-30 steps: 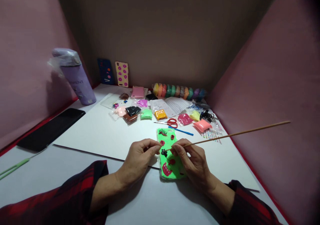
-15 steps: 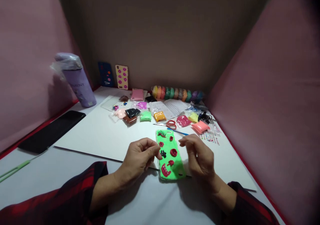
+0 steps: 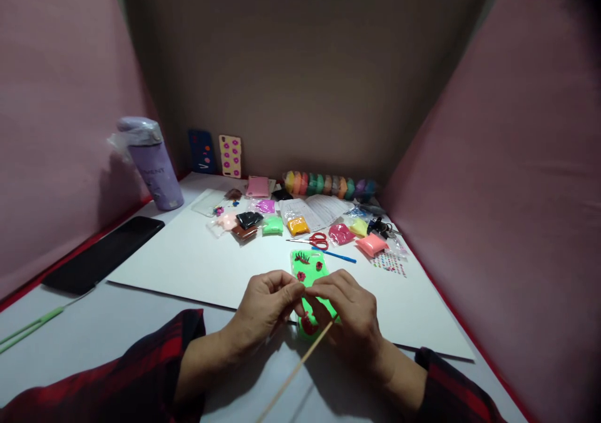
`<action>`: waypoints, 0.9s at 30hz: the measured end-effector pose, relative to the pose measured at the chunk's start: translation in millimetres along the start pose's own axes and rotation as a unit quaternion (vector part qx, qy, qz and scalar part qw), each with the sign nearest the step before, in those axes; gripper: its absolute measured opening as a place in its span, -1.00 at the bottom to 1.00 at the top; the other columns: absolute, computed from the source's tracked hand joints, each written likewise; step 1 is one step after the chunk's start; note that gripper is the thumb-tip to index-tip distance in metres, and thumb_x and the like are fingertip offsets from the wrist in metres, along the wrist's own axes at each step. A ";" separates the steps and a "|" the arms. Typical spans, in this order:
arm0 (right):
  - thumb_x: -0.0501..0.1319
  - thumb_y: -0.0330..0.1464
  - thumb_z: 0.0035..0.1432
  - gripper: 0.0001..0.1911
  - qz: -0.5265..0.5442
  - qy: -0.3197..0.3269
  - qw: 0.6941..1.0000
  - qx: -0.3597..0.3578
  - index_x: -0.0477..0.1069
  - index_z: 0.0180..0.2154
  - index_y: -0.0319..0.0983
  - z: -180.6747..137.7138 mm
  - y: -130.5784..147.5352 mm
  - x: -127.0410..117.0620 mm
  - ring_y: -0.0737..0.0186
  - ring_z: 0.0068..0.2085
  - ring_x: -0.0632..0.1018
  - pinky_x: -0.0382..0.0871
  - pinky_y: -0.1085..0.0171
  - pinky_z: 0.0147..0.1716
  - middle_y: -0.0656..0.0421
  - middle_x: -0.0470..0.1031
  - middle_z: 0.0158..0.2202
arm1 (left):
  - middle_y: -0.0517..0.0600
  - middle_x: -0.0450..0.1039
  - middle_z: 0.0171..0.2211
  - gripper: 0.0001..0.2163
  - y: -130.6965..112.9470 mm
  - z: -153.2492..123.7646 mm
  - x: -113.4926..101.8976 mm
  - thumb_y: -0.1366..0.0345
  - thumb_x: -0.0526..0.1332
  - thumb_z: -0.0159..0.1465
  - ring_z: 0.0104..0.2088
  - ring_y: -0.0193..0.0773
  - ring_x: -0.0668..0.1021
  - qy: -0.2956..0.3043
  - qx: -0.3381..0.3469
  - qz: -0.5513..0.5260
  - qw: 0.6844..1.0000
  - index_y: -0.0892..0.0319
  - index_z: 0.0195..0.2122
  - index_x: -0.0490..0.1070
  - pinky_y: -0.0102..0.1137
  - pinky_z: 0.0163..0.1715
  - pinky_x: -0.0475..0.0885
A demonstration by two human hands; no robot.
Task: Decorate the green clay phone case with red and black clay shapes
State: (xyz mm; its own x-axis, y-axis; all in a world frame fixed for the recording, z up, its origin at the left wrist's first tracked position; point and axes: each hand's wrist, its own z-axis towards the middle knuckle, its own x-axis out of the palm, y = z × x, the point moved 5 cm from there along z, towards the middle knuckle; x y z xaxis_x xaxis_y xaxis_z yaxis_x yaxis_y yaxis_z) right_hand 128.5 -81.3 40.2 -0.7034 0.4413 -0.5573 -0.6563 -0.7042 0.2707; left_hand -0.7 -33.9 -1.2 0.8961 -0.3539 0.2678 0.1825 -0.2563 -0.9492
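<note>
A phone case (image 3: 307,280) covered in bright green clay lies in front of me, decorated with dark red shapes. Over its lower left edge, my left hand (image 3: 267,304) has its thumb and index finger pinched together; whatever is between them is too small to make out. My right hand (image 3: 350,310) covers the case's lower right part and grips a thin wooden stick (image 3: 297,368), which slants down toward the front edge of view. The fingertips of both hands meet or nearly meet above the case, hiding its middle.
Behind the case lie red-handled scissors (image 3: 319,241), a blue pen-like tool (image 3: 334,254) and several clay packets (image 3: 298,225) on a white board (image 3: 188,273). A purple bottle (image 3: 157,173) and a black phone (image 3: 103,254) stand and lie at left. Pink walls enclose both sides.
My right hand has moved left over the case to my left hand's fingertips. The wooden stick now shows below it. My left hand stays pinched; the view has shifted slightly.
</note>
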 end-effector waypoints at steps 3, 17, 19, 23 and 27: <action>0.22 -0.57 0.09 -0.84 -0.013 -0.013 1.000 -0.011 0.43 -0.29 -0.24 -0.8 1.5 -0.4 0.23 -0.39 0.45 0.35 0.27 -0.45 0.11 0.52 -0.41 | -0.06 0.46 -0.65 -0.63 2.1 -0.2 -0.9 0.03 0.34 0.09 -0.79 -0.56 0.18 -0.003 0.000 0.011 1.000 0.27 -0.51 0.36 -0.62 -0.84 0.00; 0.26 -0.59 0.04 -0.78 -0.067 -0.024 0.995 -0.067 0.43 -0.23 -0.29 -4.7 6.6 2.9 0.23 -0.37 0.46 0.37 0.27 -0.44 0.10 0.54 -0.39 | -0.08 0.42 -0.69 -0.60 5.0 0.1 -0.6 0.00 0.37 0.04 -0.82 -0.57 0.20 -0.014 0.000 -0.016 1.000 0.27 -0.53 0.34 -0.63 -0.86 0.02; 0.26 -0.59 0.04 -0.80 -0.073 -0.025 0.995 -0.067 0.43 -0.24 -0.29 -4.7 7.3 3.8 0.24 -0.37 0.46 0.37 0.28 -0.44 0.10 0.54 -0.40 | -0.09 0.42 -0.70 -0.60 4.4 0.0 0.0 0.00 0.38 0.03 -0.82 -0.57 0.19 -0.016 0.001 -0.020 1.000 0.27 -0.54 0.34 -0.63 -0.85 0.00; 0.26 -0.60 0.03 -0.83 -0.086 -0.029 0.994 -0.066 0.42 -0.29 -0.29 -2.3 10.2 3.7 0.24 -0.40 0.45 0.36 0.29 -0.46 0.10 0.52 -0.43 | -0.08 0.41 -0.70 -0.60 2.6 0.3 0.6 0.02 0.39 0.03 -0.79 -0.57 0.22 -0.016 0.010 -0.027 0.999 0.28 -0.55 0.35 -0.64 -0.82 0.03; 0.25 -0.59 0.03 -0.85 -0.091 -0.039 0.993 -0.071 0.41 -0.33 -0.30 0.5 12.1 1.3 0.23 -0.42 0.44 0.36 0.28 -0.48 0.10 0.51 -0.46 | -0.08 0.45 -0.64 -0.64 5.8 1.4 0.0 0.04 0.38 0.06 -0.81 -0.56 0.22 0.011 0.014 -0.010 1.000 0.28 -0.48 0.40 -0.62 -0.85 0.05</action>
State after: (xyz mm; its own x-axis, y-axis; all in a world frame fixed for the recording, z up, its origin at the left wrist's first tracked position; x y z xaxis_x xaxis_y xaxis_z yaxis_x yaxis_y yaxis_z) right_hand 119.5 -89.0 43.1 -0.6000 0.6058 -0.5225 -0.7330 -0.6779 0.0558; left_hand 1.0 -34.1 -6.9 0.8826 -0.3693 0.2910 0.2126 -0.2386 -0.9476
